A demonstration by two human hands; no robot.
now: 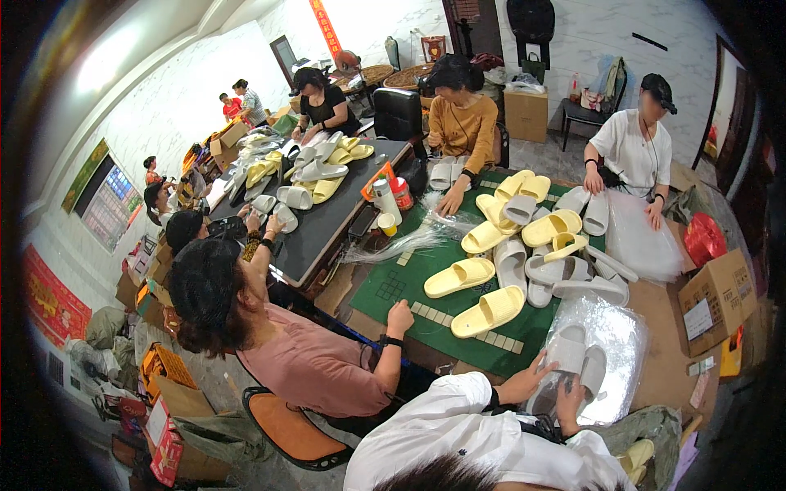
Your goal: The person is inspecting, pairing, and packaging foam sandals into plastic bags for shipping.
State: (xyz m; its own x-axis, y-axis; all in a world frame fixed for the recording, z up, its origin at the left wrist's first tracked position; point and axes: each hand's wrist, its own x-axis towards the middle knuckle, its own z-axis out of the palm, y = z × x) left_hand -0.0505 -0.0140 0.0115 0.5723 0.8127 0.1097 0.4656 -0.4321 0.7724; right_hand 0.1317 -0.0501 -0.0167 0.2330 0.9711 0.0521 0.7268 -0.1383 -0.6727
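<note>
Near the front edge of the table, a pair of light grey slippers (566, 347) is held over a stack of clear plastic bags (624, 360). My left hand (524, 381) grips the left side of the pair, fingers at the slipper's edge. On the near side, my right hand (570, 404) holds the other slipper (593, 370) of the pair. Clear film shows around the lower part of the slippers; how far it covers them I cannot make out. Just beyond lies a pile of yellow slippers (489, 311) and grey slippers (512, 263).
Co-workers sit round the table: one in a pink top (307, 360) at my left, one in orange (467, 131) opposite, one in white (634, 151) handling clear bags (647, 233). A cardboard box (719, 301) stands at right. A cup (387, 223) and a bottle (386, 200) stand farther off.
</note>
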